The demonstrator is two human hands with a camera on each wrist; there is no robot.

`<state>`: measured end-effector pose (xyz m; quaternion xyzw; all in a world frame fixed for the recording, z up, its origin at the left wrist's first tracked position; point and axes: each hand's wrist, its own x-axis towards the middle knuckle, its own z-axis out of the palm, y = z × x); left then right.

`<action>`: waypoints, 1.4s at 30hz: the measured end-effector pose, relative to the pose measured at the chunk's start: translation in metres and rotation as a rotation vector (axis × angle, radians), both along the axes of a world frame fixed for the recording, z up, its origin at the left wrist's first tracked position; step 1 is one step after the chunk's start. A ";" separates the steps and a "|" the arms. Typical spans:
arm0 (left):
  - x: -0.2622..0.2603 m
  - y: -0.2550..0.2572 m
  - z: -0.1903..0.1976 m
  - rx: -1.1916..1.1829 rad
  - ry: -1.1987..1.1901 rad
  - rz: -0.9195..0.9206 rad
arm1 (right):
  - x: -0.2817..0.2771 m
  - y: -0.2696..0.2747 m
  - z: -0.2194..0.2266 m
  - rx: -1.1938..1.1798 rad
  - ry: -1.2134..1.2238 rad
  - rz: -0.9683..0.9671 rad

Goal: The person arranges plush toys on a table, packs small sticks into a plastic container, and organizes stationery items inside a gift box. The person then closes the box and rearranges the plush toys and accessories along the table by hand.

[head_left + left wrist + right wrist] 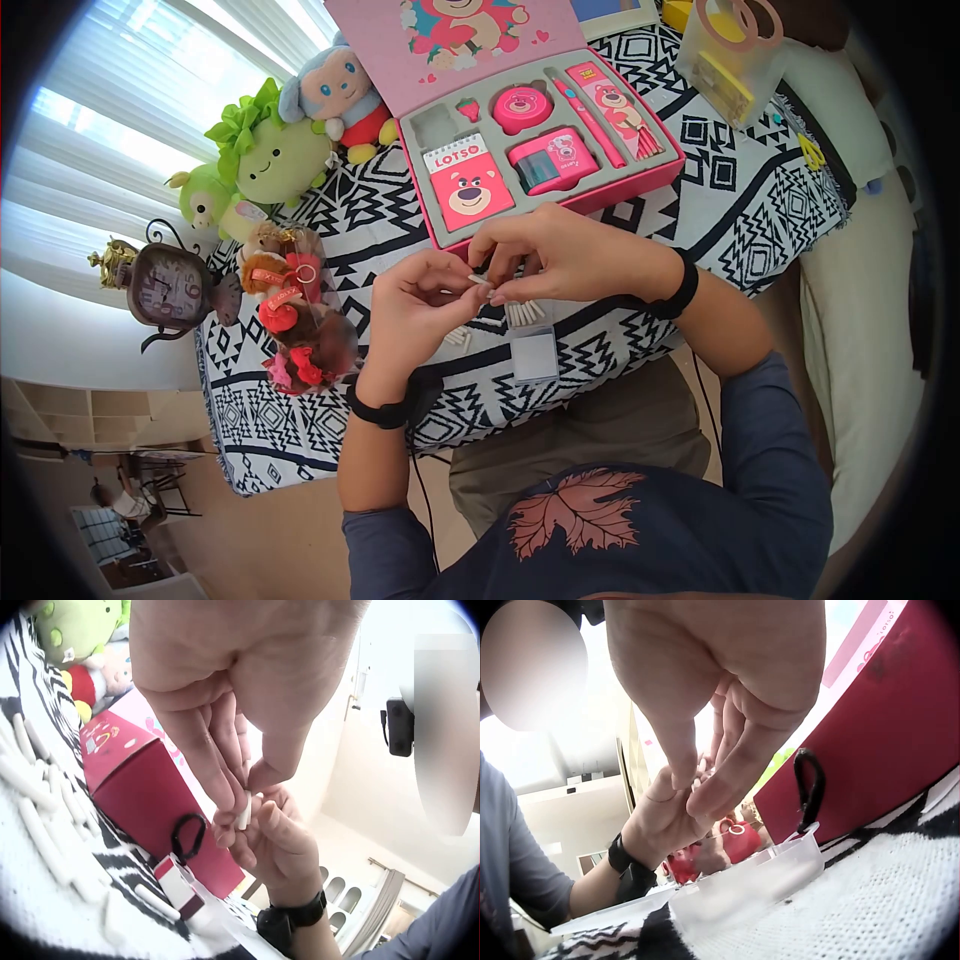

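Observation:
Both hands meet in front of the pink gift box, fingertips close together. A small white stick (480,280) sits between them, pinched by the fingers and thumb of the left hand (415,305). In the left wrist view the white stick (244,811) points down toward the other palm. The right hand (575,255) pinches at the same spot, its fingertips partly covering the stick. Below the hands stands a small clear plastic box (750,889) with its lid (535,355) folded open; several white sticks (525,313) lie in it. Loose white sticks (52,802) are heaped on the cloth beside it.
The open pink gift box (640,185) holds a notepad (468,185), a sharpener-like case (552,160) and a pen (592,122). Plush toys (285,150), a clock (170,285) and wrapped small dolls (290,315) stand at left. A patterned cloth (250,440) covers the table.

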<state>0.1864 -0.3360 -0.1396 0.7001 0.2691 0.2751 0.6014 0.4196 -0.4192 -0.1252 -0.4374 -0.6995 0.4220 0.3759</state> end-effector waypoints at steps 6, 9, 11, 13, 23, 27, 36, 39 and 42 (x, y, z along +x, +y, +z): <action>0.010 -0.004 -0.013 -0.031 0.060 -0.026 | 0.005 0.000 0.001 -0.119 -0.095 -0.029; 0.009 -0.005 -0.014 0.005 0.098 -0.009 | 0.009 0.002 -0.004 -0.121 -0.176 0.002; 0.005 -0.001 -0.010 0.085 0.168 -0.013 | 0.013 0.002 -0.006 -0.089 -0.217 0.016; 0.006 -0.003 -0.003 0.143 0.228 -0.084 | 0.015 0.001 -0.006 0.052 -0.431 0.063; 0.009 -0.010 0.002 0.326 0.440 -0.270 | 0.009 -0.003 -0.012 0.109 -0.591 0.108; 0.009 -0.011 0.003 0.355 0.440 -0.284 | 0.009 -0.002 -0.013 0.128 -0.540 0.063; 0.009 -0.008 -0.007 0.318 0.381 -0.285 | 0.009 -0.006 -0.004 0.007 -0.487 0.179; 0.009 -0.009 -0.006 0.318 0.350 -0.277 | 0.012 -0.004 -0.007 0.020 -0.473 0.164; 0.010 -0.008 -0.003 0.356 0.418 -0.314 | 0.014 -0.004 -0.007 0.028 -0.480 0.153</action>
